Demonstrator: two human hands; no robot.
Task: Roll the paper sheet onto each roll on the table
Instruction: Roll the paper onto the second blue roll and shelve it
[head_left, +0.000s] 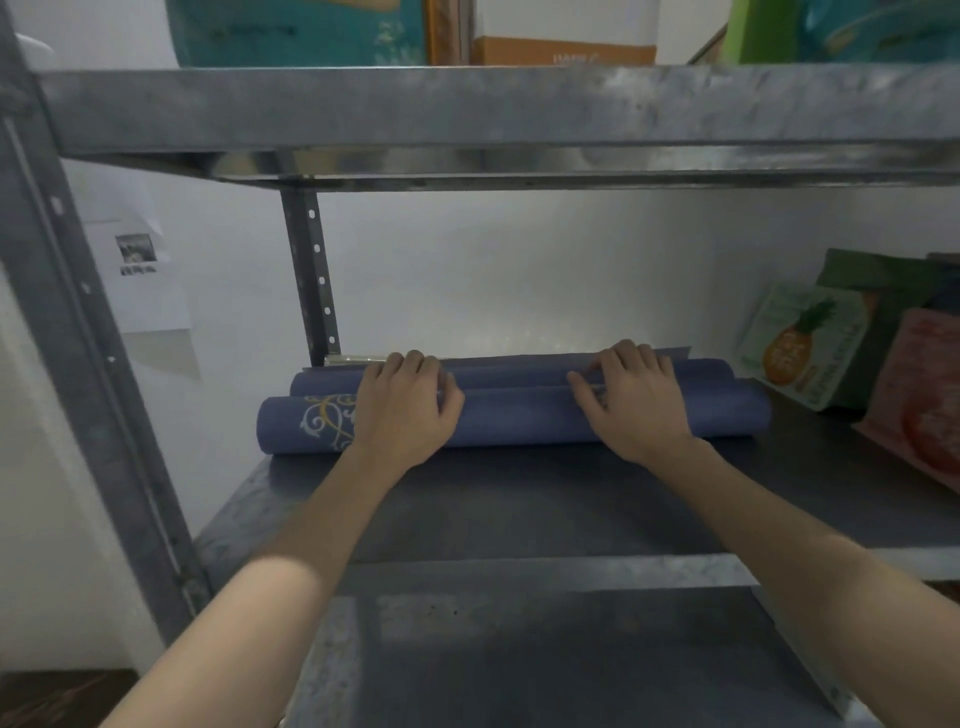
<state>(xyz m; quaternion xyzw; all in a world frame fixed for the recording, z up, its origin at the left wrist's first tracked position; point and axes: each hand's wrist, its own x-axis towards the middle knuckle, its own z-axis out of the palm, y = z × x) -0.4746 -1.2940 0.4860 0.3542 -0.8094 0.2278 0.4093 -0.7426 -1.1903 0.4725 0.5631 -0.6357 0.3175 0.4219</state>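
Pineapple-print green packet (800, 348) and pink packet (919, 405) lean at right end of grey metal shelf (519, 509). Perforated steel upright (314, 270) behind left end. 2 rolls side by side mid-shelf: near blue paper roll (519, 418), rear blue paper roll (519, 375). Left hand (402, 410), right hand (634, 405): palms on near roll, fingers curled over rear roll.

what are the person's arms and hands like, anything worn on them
Nothing worn shows. Both arms are bare all the way to the bottom edge of the picture, with no sleeve in view. The left hand and the right hand have no gloves, and no ring, watch or bracelet can be seen on the fingers or wrists.
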